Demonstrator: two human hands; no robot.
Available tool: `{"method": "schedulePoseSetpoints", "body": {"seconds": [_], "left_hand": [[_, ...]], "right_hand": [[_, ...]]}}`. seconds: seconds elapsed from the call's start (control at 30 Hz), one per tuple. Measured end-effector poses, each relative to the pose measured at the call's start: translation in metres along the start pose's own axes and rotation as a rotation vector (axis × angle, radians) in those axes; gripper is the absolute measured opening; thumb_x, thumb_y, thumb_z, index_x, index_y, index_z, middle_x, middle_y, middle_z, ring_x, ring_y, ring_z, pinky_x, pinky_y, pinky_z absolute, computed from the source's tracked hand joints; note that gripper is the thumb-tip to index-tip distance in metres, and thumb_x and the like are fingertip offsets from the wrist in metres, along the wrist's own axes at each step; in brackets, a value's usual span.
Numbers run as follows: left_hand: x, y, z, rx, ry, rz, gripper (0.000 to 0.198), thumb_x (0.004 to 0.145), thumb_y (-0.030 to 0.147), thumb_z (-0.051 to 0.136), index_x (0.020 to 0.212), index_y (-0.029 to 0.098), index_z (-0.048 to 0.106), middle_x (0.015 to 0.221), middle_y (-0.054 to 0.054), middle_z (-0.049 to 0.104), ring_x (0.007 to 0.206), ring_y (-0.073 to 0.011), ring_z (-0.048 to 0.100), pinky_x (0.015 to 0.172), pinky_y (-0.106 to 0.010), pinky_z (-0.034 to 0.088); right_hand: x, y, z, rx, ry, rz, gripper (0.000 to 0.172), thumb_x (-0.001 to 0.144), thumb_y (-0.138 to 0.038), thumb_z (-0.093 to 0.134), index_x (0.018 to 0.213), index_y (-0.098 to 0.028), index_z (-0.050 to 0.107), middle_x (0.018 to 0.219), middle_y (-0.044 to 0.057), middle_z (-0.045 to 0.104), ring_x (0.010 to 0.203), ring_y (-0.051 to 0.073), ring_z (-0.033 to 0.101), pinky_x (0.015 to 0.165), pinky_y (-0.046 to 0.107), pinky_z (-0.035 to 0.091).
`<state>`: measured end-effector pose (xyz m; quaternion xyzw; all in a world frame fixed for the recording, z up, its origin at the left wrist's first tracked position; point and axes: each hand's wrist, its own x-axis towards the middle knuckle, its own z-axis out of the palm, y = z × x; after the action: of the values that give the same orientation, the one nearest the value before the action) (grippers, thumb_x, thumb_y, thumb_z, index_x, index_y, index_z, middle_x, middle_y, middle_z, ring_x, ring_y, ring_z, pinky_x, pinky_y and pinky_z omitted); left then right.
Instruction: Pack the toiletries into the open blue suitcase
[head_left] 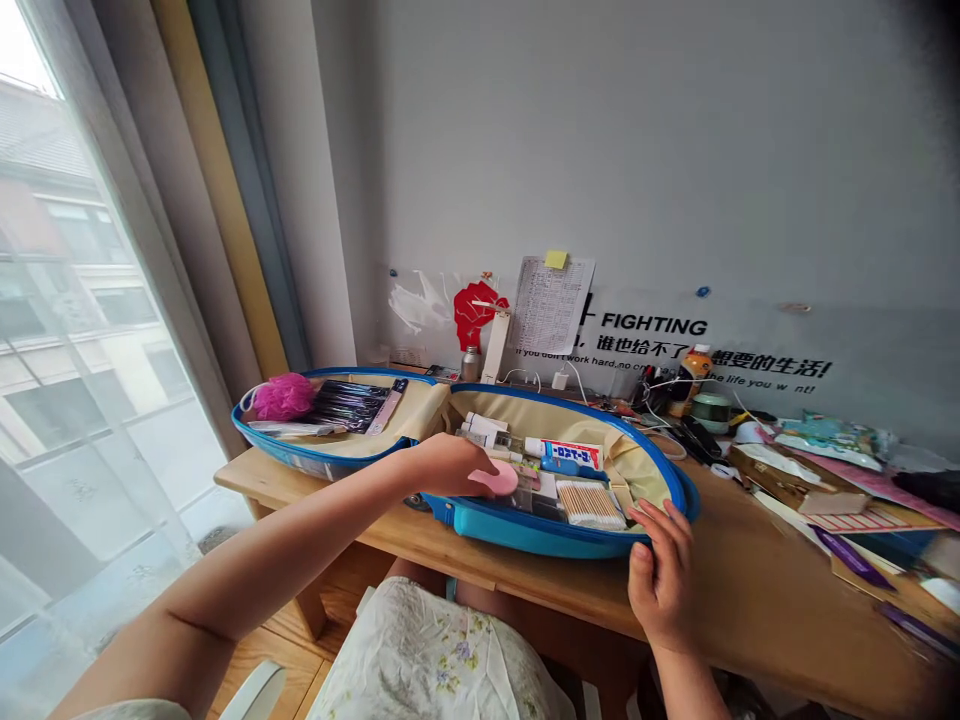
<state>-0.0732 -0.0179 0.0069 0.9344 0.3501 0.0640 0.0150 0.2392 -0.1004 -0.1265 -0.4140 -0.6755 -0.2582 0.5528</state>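
A person sits at a wooden surface (750, 600) with an open blue case (517, 531) lying flat on it. The left hand (444, 466) reaches over the case's nearer half, its grip closed around a pink oval thing (498, 478) held just above the packed toiletries. The right hand (660, 578) rests on the case's right rim, its grip loose, fingers extended, holding nothing. A box of cotton swabs (589, 504) lies between the hands.

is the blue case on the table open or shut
Open: the blue case lies spread in two halves, cotton swabs and a pink loofah showing inside.
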Motion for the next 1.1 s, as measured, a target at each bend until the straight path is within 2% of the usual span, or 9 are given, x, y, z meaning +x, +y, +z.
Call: {"method": "schedulePoseSetpoints", "body": {"seconds": [0.17, 0.33, 0.43, 0.53, 0.67, 0.77, 0.83, 0.93, 1.1], "left_hand": [[0.002, -0.012, -0.008, -0.086, -0.040, 0.012, 0.033, 0.091, 0.040, 0.056, 0.120, 0.028, 0.068, 0.131, -0.006, 0.064, 0.115, -0.0228, 0.063, 0.095, -0.028, 0.046], [0.014, -0.019, 0.005, -0.098, -0.145, -0.007, 0.069, 0.085, 0.042, 0.066, 0.148, 0.028, 0.042, 0.154, -0.014, 0.040, 0.140, -0.0316, 0.041, 0.109, -0.041, 0.039], [0.020, -0.024, 0.013, -0.139, -0.207, 0.021, 0.071, 0.083, 0.040, 0.069, 0.148, 0.031, 0.042, 0.155, -0.012, 0.038, 0.141, -0.0317, 0.039, 0.110, -0.042, 0.038], [0.023, -0.027, 0.019, -0.196, -0.232, 0.066, 0.065, 0.081, 0.035, 0.071, 0.143, 0.029, 0.050, 0.151, -0.011, 0.046, 0.135, -0.0296, 0.048, 0.108, -0.040, 0.041], [0.024, -0.026, 0.023, -0.243, -0.164, 0.104, 0.059, 0.077, 0.028, 0.075, 0.133, 0.028, 0.060, 0.140, -0.009, 0.058, 0.127, -0.0277, 0.056, 0.105, -0.038, 0.044], [0.022, -0.029, 0.014, -0.214, 0.027, 0.074, 0.059, 0.080, 0.030, 0.072, 0.137, 0.026, 0.055, 0.147, -0.011, 0.051, 0.136, -0.0276, 0.047, 0.111, -0.039, 0.039], [0.017, -0.040, 0.002, -0.178, 0.222, -0.065, 0.058, 0.085, 0.031, 0.067, 0.140, 0.026, 0.051, 0.150, -0.009, 0.047, 0.139, -0.0234, 0.042, 0.113, -0.033, 0.036], [0.000, -0.074, -0.019, -0.106, 0.420, -0.421, 0.051, 0.092, 0.032, 0.056, 0.141, 0.021, 0.048, 0.149, -0.009, 0.047, 0.136, -0.0212, 0.044, 0.110, -0.027, 0.036], [-0.062, -0.146, -0.035, -0.010, 0.456, -0.970, 0.070, 0.088, 0.043, 0.057, 0.144, 0.006, 0.036, 0.147, -0.030, 0.037, 0.129, -0.0462, 0.045, 0.101, -0.055, 0.039]], "right_hand": [[0.000, 0.000, 0.000, -0.005, -0.005, 0.010, 0.031, 0.098, -0.032, 0.039, 0.118, -0.020, 0.059, 0.117, 0.013, 0.062, 0.129, 0.031, 0.047, 0.103, 0.057, 0.041], [0.000, 0.000, 0.000, 0.016, 0.008, 0.010, 0.031, 0.098, -0.030, 0.040, 0.119, -0.020, 0.060, 0.117, 0.013, 0.062, 0.129, 0.031, 0.048, 0.104, 0.059, 0.040], [0.000, 0.001, 0.000, 0.002, -0.009, 0.002, 0.032, 0.097, -0.030, 0.039, 0.120, -0.020, 0.059, 0.118, 0.013, 0.062, 0.130, 0.031, 0.047, 0.103, 0.059, 0.041], [-0.001, 0.002, -0.001, -0.008, -0.013, -0.005, 0.032, 0.097, -0.030, 0.039, 0.121, -0.020, 0.059, 0.118, 0.013, 0.062, 0.130, 0.031, 0.047, 0.103, 0.058, 0.041], [0.000, 0.003, 0.000, -0.004, -0.007, -0.009, 0.032, 0.098, -0.030, 0.038, 0.121, -0.020, 0.058, 0.118, 0.014, 0.062, 0.130, 0.031, 0.047, 0.103, 0.058, 0.040], [0.000, 0.003, 0.000, -0.005, -0.007, -0.018, 0.032, 0.098, -0.030, 0.038, 0.120, -0.019, 0.059, 0.117, 0.014, 0.062, 0.129, 0.032, 0.047, 0.103, 0.058, 0.040], [-0.001, 0.004, 0.000, -0.009, -0.011, -0.017, 0.031, 0.097, -0.029, 0.039, 0.120, -0.019, 0.059, 0.117, 0.014, 0.062, 0.129, 0.032, 0.048, 0.103, 0.058, 0.041], [-0.001, 0.004, 0.000, 0.001, -0.007, -0.010, 0.031, 0.097, -0.029, 0.041, 0.119, -0.020, 0.060, 0.118, 0.013, 0.062, 0.129, 0.031, 0.048, 0.104, 0.058, 0.040], [0.000, 0.003, 0.001, 0.028, 0.010, -0.001, 0.030, 0.097, -0.031, 0.040, 0.117, -0.021, 0.061, 0.116, 0.012, 0.063, 0.125, 0.031, 0.050, 0.104, 0.059, 0.039]]}}
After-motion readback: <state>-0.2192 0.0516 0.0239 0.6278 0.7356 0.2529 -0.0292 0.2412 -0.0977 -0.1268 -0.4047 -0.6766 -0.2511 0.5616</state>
